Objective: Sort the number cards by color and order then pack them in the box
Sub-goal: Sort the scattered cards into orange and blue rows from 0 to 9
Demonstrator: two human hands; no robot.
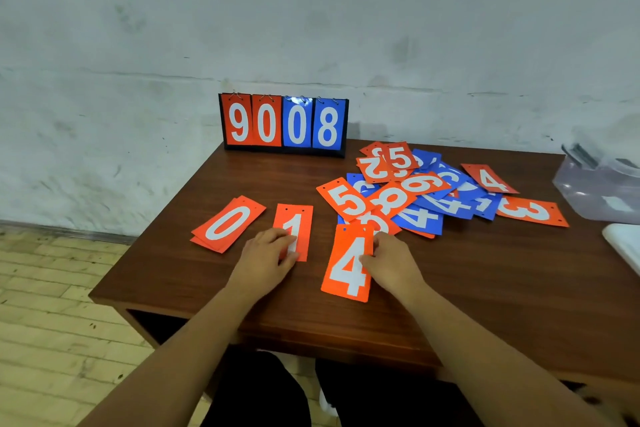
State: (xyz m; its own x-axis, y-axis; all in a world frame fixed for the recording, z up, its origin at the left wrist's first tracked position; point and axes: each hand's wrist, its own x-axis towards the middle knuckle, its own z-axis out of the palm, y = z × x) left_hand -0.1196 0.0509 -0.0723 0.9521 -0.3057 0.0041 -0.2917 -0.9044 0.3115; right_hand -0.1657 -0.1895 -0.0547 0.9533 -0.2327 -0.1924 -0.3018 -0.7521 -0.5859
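Orange and blue number cards lie in a mixed pile (429, 191) on the right half of the brown table (485, 288). Left of the pile, a small stack of orange 0 cards (228, 224) lies flat, and an orange 1 card (294, 218) sits beside it. My left hand (266, 258) rests on the lower end of the 1 card, fingers curled over its edge. My right hand (391, 263) pinches the right edge of an orange 4 card (348, 263) that lies on the table. A clear plastic box (599, 187) stands at the far right.
A flip scoreboard (283, 123) reading 9 0 0 8 stands at the table's back edge against the wall. A white lid or tray (623, 243) pokes in at the right edge. Wooden floor lies to the left, below the table.
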